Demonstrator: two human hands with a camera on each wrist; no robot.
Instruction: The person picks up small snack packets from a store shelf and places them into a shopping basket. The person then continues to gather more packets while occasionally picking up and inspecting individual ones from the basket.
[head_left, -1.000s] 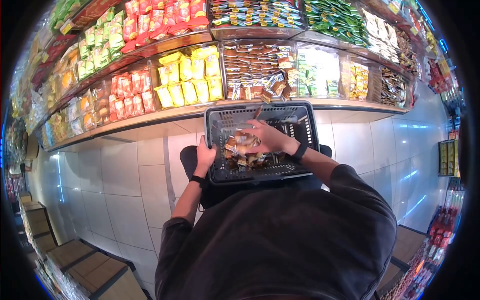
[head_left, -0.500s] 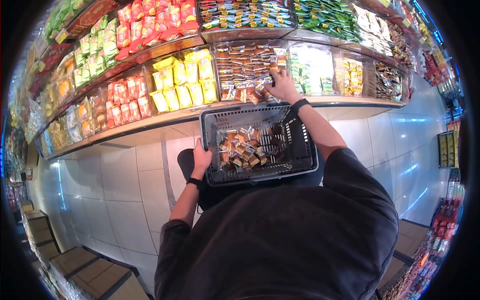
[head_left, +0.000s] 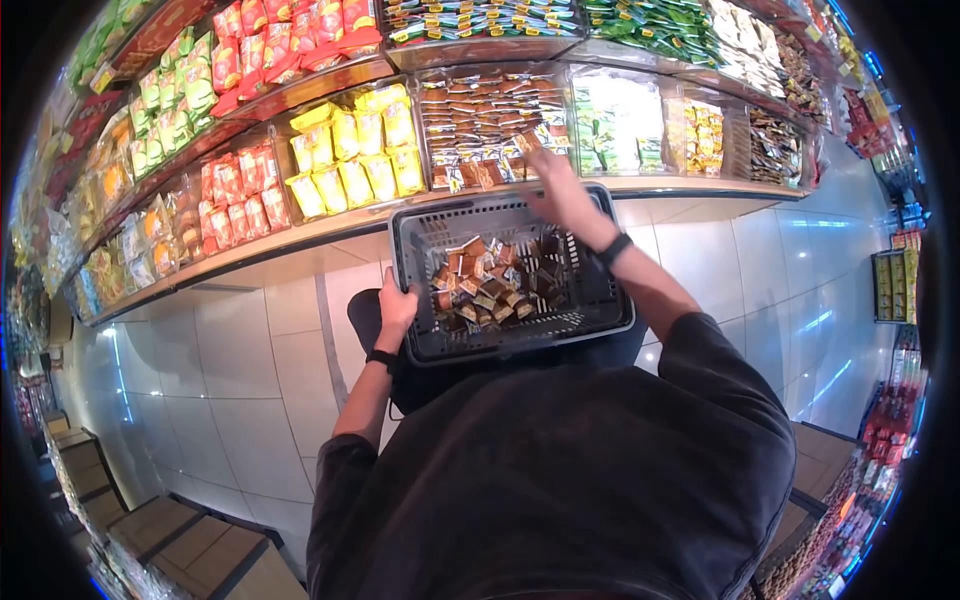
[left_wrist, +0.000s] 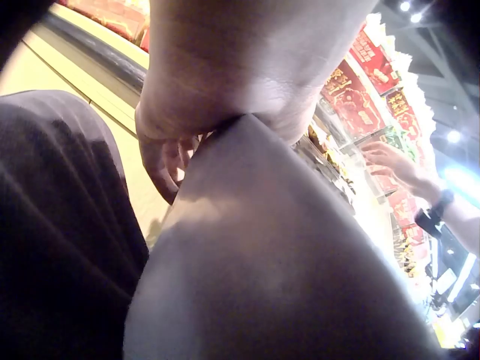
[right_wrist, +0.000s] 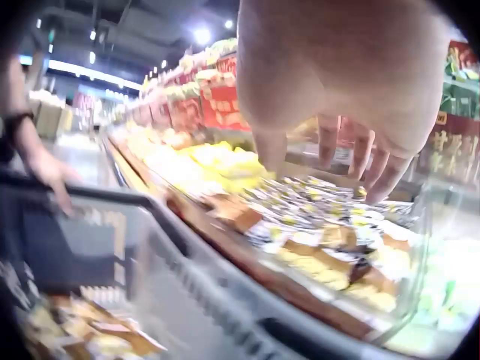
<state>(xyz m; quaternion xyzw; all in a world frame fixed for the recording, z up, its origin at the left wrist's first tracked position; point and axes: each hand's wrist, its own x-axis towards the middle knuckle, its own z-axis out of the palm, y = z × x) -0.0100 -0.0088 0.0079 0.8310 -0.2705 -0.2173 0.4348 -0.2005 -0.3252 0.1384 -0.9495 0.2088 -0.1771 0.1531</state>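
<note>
My left hand [head_left: 398, 305] grips the left rim of a dark grey plastic basket [head_left: 612, 330]. In the left wrist view its fingers [left_wrist: 172, 159] curl at the basket's grey side [left_wrist: 262, 247]. A heap of small brown wrapped snacks [head_left: 485, 285] lies inside the basket. My right hand [head_left: 568, 195], slightly blurred, is over the basket's far right rim, its fingers towards a shelf bin of matching brown packets [head_left: 490, 110]. The right wrist view shows its fingers [right_wrist: 327, 141] spread and hanging down above the bin's packets [right_wrist: 330, 210], with nothing visible between them.
Yellow packets [head_left: 360, 150] and red packets [head_left: 243, 190] fill bins to the left; green-and-white ones [head_left: 610, 140] sit to the right. The shelf's wooden front edge [head_left: 335, 232] runs just beyond the basket. Wooden crates [head_left: 190, 540] stand behind at the left, on the tiled floor [head_left: 240, 420].
My right hand went from inside the basket to the packets in the bin, then drew back a little towards the basket's far rim. My left hand has kept its hold on the rim.
</note>
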